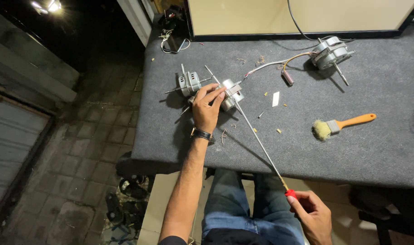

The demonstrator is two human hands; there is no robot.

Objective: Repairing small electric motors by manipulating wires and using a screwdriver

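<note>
Motor [230, 93] lies under left hand [207, 109] fingers [214, 94].

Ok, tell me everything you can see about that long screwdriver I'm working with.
The screwdriver has a very long, thin, shiny metal shaft and a handle of which only a red end shows. The right hand grips that handle near the table's front edge, below the grey felt-like tabletop. The shaft slants up and to the left across the table, and its tip reaches the small silver motor, which the left hand steadies from above. It looks straight and intact.
</note>
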